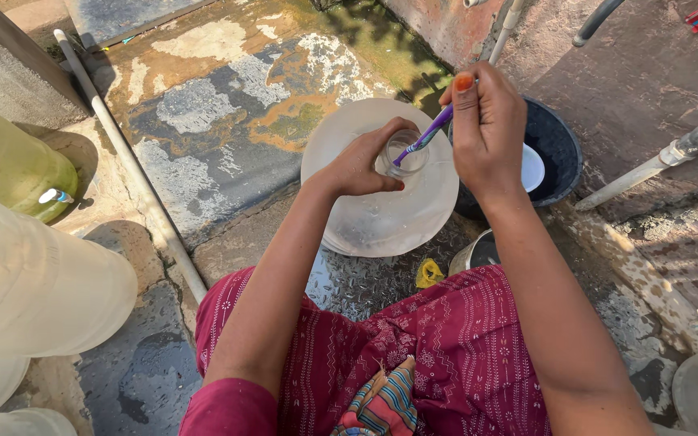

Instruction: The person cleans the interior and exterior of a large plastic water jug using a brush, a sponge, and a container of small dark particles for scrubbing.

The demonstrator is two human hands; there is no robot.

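Left hand [363, 165] wraps the clear jug [381, 210] neck; right hand [488, 129], at 3 o'clock, pinches a purple brush [426, 137] into its mouth.

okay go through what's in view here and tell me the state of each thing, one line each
Clear water jug: upright, mouth open, no cap on.
Purple brush: tilted, its end inside the jug's mouth.
Left hand: wrapped around the jug's neck.
Right hand: closed on the brush handle.
Dark basin: upright, a white dish inside.
Greenish jug: lying on its side, tap fitted.
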